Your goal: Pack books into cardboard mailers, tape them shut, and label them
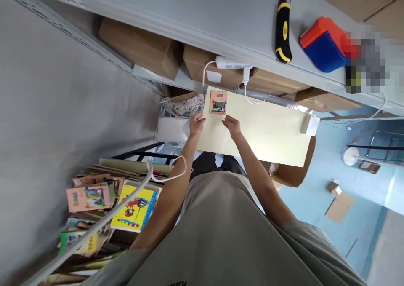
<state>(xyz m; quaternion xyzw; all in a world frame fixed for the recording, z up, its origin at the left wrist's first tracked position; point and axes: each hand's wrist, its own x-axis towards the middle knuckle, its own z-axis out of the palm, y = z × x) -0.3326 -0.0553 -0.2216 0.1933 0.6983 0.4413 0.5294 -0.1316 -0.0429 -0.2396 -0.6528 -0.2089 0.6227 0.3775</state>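
Observation:
A small pink book (218, 102) with a colourful framed picture on its cover lies flat near the left end of a cream tabletop (261, 126). Just below and left of it, my left hand (197, 125) is at the table's left edge, its fingers apart and holding nothing visible. My right hand (232, 125) is close to the book's lower right corner, with loosely bent fingers and nothing seen in them. Whether its fingertips touch the book I cannot tell.
Above the table runs a grey shelf with a utility knife (283, 31) and a red and blue object (326, 46). A power strip (232, 62) with white cables hangs below. Stacked books (135, 206) stand at lower left, behind a white pole (104, 223). Cardboard boxes (142, 46) line the back.

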